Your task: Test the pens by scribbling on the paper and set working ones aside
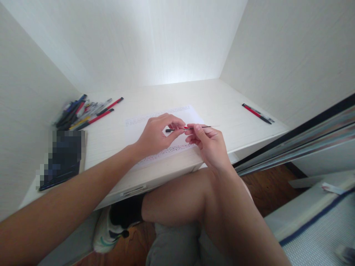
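In the head view, the left hand (155,133) pinches a slim pen (186,128) between thumb and fingertips, and its black end pokes out into the gap between them. The right hand (212,142) grips it from the other side by thumb and forefinger, a thin dark rod jutting out past the knuckles. Fingertips cover much of the middle, where only a bit of red and something pale show, so whether this is one piece or two meeting parts cannot be told. It is held over the paper (140,129), which lies on the tabletop (172,96); hands and left forearm hide part of the sheet, and its handwriting is too small to read. At the left wall, a heap of pens (74,116) overlaps and blurs, too tangled to count. Just in front of it, coarse pixel blocks mask most of a dark slab (66,159), leaving its kind unclear. Near the right wall lies a red-and-black pen (256,113), with a clearer one beside it, hard to make out. Below, the tabletop's edge cuts off part of the leg (177,195), and both forearms run out of frame.
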A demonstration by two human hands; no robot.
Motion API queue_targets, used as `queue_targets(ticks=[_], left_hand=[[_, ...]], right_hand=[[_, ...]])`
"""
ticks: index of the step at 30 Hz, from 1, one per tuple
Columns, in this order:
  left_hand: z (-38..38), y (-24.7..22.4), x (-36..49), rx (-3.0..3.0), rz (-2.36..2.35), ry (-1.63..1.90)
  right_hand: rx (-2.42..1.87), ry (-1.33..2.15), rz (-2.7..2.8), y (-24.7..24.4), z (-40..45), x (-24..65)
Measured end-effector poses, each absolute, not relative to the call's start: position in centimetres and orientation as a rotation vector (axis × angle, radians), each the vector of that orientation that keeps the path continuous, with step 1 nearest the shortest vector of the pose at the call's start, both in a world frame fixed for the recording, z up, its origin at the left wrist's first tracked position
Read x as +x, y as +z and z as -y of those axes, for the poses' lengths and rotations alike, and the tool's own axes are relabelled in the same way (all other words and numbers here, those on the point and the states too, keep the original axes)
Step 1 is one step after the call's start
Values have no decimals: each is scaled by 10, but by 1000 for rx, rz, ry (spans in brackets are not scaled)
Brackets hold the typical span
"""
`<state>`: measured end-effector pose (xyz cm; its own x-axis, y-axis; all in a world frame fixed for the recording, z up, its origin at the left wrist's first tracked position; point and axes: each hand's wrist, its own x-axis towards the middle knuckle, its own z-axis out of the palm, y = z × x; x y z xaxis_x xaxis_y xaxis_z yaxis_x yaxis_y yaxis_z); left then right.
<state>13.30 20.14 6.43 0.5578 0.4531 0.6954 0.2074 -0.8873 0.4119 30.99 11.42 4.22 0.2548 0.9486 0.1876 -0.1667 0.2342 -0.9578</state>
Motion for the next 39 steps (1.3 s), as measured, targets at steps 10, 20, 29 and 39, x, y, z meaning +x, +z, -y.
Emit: queue_targets(ticks=[10,20,29,39], left_hand=[[-194,68,134,2539,-582,1254],[-243,69,111,2584,-926,1198],[-282,40,85,2786,-1067,859],[-276,42,88,2779,-1018,829]], right_hand=[[-1063,945,1002,41,-115,310],[-1045,897,840,41,-116,308],[-1063,913,824,44,-115,309],[-1065,904,773,43,-116,308]])
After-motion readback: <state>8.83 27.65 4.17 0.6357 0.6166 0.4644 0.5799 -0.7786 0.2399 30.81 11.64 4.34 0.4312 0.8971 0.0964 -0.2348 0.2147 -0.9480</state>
